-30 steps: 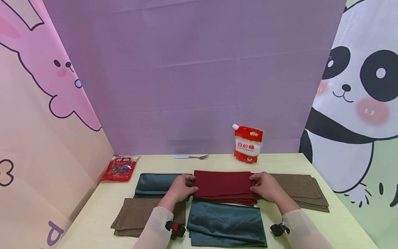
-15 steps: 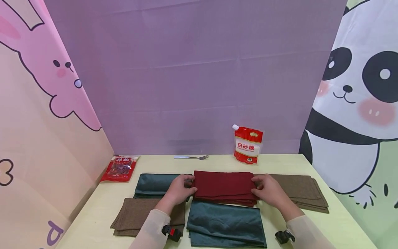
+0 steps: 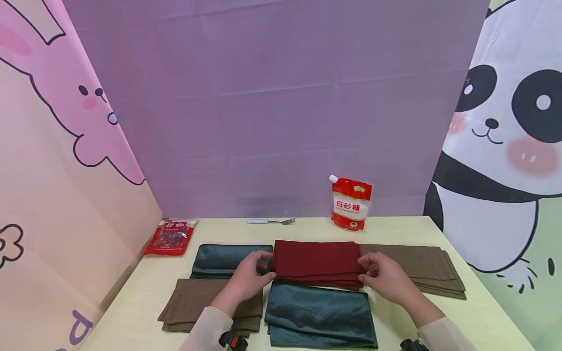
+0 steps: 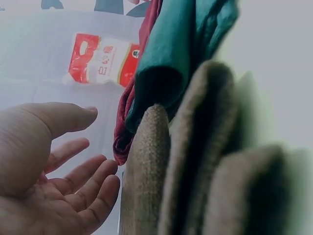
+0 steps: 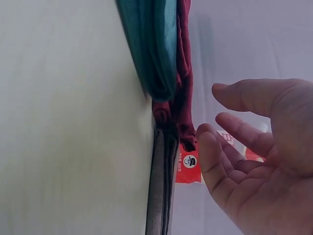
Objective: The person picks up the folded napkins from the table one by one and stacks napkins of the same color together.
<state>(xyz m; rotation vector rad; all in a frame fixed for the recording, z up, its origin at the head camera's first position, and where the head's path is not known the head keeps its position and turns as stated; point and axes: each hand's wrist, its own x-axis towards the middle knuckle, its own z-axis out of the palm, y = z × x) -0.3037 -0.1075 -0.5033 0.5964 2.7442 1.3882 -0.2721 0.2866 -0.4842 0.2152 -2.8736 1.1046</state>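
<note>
A folded dark red cloth (image 3: 317, 261) lies flat in the middle of the table in the head view. My left hand (image 3: 250, 275) is at its left edge, fingers loosely bent with nothing between thumb and fingers. On the other side, my right hand (image 3: 386, 278) hovers beside the right edge, likewise holding nothing. Both wrist views show relaxed fingers apart from the cloth. In front of the red cloth lies a folded dark green cloth (image 3: 320, 317). A folded brown cloth (image 3: 193, 304) is under my left forearm, and another brown cloth (image 3: 421, 268) lies beyond my right hand.
A second green cloth (image 3: 224, 258) lies back left. Along the far edge are a red packet (image 3: 171, 237), a fork (image 3: 269, 221) with a pale handle and a standing red-and-white sugar pouch (image 3: 350, 204). Printed walls enclose the table (image 3: 127, 297) on three sides.
Both hands have let go of the red cloth's sides and drawn slightly back toward the person and outward. The cloths lie as before.
</note>
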